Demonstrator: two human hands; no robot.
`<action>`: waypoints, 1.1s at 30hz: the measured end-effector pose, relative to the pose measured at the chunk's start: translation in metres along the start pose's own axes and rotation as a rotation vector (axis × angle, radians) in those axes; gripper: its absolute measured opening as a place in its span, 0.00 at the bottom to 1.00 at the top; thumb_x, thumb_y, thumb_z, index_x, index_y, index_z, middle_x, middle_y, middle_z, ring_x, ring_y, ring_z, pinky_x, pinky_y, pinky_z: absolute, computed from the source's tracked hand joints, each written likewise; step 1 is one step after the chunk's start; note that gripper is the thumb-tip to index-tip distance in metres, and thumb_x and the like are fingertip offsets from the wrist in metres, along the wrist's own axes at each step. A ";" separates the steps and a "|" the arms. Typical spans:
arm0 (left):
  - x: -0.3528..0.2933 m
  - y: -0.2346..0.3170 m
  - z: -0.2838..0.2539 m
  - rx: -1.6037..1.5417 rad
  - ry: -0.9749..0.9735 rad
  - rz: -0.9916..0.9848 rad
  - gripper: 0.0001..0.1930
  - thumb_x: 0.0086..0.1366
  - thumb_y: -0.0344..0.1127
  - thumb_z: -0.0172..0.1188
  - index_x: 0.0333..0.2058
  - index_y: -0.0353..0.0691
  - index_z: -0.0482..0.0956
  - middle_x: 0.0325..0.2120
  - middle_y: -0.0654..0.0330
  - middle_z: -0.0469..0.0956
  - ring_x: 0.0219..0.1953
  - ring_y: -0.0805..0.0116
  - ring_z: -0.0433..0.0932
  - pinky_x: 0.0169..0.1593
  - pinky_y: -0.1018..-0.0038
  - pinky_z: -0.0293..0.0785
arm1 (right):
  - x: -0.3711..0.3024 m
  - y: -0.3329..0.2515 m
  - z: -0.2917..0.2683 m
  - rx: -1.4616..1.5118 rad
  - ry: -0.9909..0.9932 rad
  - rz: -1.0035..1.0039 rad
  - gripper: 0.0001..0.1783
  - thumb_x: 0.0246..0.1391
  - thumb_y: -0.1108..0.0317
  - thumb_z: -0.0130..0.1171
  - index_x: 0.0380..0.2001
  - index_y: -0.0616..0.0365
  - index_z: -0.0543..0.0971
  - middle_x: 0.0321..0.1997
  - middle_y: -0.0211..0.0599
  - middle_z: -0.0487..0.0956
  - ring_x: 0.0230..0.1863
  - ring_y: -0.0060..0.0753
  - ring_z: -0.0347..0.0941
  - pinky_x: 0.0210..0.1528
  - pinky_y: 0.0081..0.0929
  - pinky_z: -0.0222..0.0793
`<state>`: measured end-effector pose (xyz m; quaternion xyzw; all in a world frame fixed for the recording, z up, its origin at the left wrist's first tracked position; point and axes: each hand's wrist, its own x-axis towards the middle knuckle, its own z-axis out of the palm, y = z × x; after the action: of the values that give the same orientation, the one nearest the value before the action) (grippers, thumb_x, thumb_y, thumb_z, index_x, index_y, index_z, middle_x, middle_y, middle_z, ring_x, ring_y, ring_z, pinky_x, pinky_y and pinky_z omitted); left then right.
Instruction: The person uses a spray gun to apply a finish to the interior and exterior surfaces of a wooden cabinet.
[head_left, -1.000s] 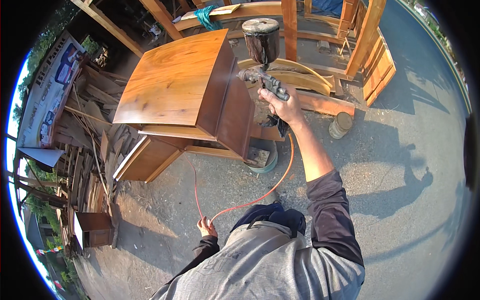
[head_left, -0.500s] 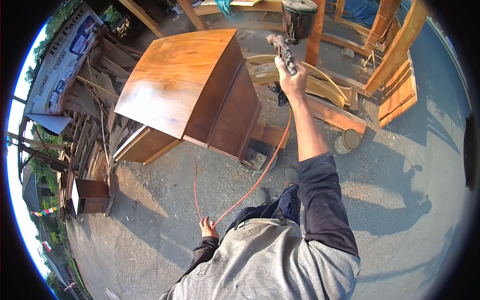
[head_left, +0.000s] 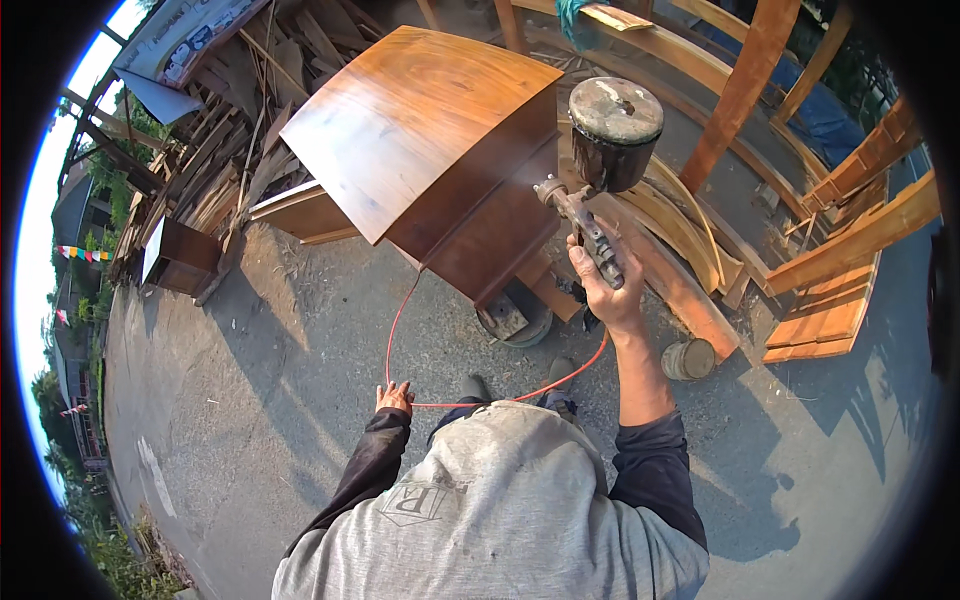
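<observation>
My right hand (head_left: 618,292) is closed around the handle of a paint spray gun (head_left: 583,220), whose large dark cup (head_left: 616,140) sits on top. The nozzle points left at the dark brown side of a wooden cabinet (head_left: 475,225), a short gap away, and faint mist hangs between them. Glossy orange-brown wood forms the cabinet's slanted top. Lower down, my left hand (head_left: 395,397) has its fingers curled over a thin red hose (head_left: 391,335). That hose runs from beneath the cabinet, past my left hand, across my front and up towards my right wrist.
A round base (head_left: 515,325) stands under the cabinet. Right of my forearm sits a small can (head_left: 689,359). Curved wooden pieces (head_left: 690,225) and frames (head_left: 750,90) lie behind it. At the left are scrap planks (head_left: 215,185) and a small wooden box (head_left: 182,257).
The spray gun in my right hand has come lower and nearer, now facing the cabinet's side. My left hand has shifted up and slightly left with the hose. The view has shifted too.
</observation>
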<state>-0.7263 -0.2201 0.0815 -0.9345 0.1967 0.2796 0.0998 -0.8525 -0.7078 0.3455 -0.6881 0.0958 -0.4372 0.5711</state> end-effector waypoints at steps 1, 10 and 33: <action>0.002 0.003 -0.002 -0.004 -0.012 0.014 0.25 0.74 0.50 0.47 0.66 0.52 0.67 0.64 0.55 0.70 0.72 0.58 0.58 0.75 0.52 0.43 | -0.007 -0.003 0.004 0.006 -0.016 0.004 0.21 0.57 0.75 0.65 0.54 0.64 0.78 0.41 0.39 0.85 0.41 0.27 0.83 0.44 0.27 0.79; 0.015 0.007 -0.008 -0.050 -0.067 0.004 0.24 0.74 0.49 0.47 0.66 0.52 0.67 0.66 0.51 0.67 0.73 0.56 0.57 0.75 0.53 0.44 | -0.038 -0.020 0.022 0.103 -0.391 0.107 0.24 0.58 0.75 0.63 0.58 0.63 0.76 0.39 0.37 0.83 0.36 0.21 0.78 0.36 0.19 0.75; 0.008 0.058 0.010 0.153 -0.199 0.084 0.28 0.66 0.47 0.60 0.64 0.51 0.70 0.63 0.59 0.72 0.74 0.59 0.54 0.75 0.53 0.44 | 0.061 0.055 -0.032 -0.340 0.176 -0.142 0.19 0.60 0.72 0.62 0.53 0.68 0.77 0.37 0.38 0.82 0.36 0.30 0.79 0.41 0.29 0.76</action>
<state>-0.7491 -0.2719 0.0642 -0.8826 0.2455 0.3591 0.1781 -0.8184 -0.7871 0.3265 -0.7388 0.1691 -0.5125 0.4036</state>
